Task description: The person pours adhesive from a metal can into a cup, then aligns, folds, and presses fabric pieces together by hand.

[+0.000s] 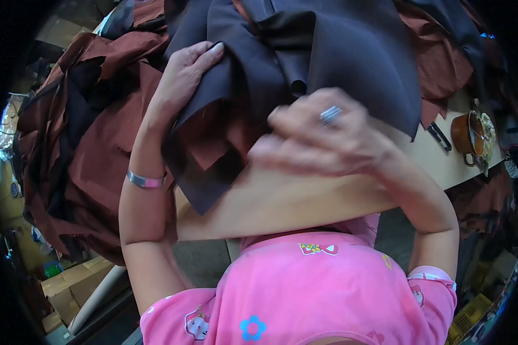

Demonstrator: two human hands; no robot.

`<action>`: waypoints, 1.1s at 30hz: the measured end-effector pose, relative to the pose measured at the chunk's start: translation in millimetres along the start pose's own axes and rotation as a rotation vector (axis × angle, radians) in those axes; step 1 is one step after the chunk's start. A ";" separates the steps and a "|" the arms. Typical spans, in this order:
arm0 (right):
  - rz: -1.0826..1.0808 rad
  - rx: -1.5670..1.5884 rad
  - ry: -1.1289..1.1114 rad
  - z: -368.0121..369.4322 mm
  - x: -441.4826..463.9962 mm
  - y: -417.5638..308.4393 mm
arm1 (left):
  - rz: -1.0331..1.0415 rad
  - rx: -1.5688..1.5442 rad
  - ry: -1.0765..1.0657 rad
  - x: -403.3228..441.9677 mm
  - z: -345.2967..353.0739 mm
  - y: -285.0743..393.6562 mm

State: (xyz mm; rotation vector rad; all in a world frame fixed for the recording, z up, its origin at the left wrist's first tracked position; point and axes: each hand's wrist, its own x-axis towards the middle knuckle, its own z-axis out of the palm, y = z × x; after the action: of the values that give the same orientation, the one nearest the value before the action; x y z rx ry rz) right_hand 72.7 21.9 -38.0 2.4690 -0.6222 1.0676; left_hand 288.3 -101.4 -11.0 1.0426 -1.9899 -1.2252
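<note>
- Nearest, a pink top [316,282] with printed figures and a blue flower, worn by the person, close against the front edge of a pale table [288,201]
- A band [145,180] circles the left forearm, metallic with a pink patch
- The right hand [328,135] is in front of the person, over the near edge of the dark material, blurred, its fingers partly curled — whether they press together or grip anything, I cannot tell, nor whether they touch the material; a silver-coloured ring [330,114] shows on one finger
- A little farther, the left hand [187,72] pinches the dark sheet [357,63] at its left side, thumb on top, the other fingers mostly hidden
- That sheet lies in loose folds across the table, one pointed corner reaching toward the front edge; reddish-brown shows within the fold below the left hand
- To the right on the table, a slim black object [439,137] lies just beside an orange-brown mug [465,133]
- Left of the left arm, a big crumpled heap of reddish-brown cloth [112,155] mixes with darker pieces
- Beyond the sheet's right side, more reddish-brown fabric [437,52] — rumpled, partly covered by it
</note>
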 end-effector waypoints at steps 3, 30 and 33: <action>0.033 0.040 -0.030 46.3 11.3 -17.3 | -0.067 -0.126 -0.079 15.1 -1.2 -0.3; 0.567 0.195 -0.148 -69.5 -83.9 -27.5 | 0.232 0.978 0.161 52.9 -73.0 -81.8; 0.500 0.158 -0.123 -79.2 -80.9 -46.5 | 0.193 0.753 0.193 34.8 -40.3 -50.6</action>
State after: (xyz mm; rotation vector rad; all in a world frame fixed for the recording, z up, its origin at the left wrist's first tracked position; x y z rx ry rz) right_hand 1.6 119.9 -55.6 2.5949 -1.2896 1.1785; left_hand 317.6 -163.2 -37.8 1.2012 -2.3706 -0.2346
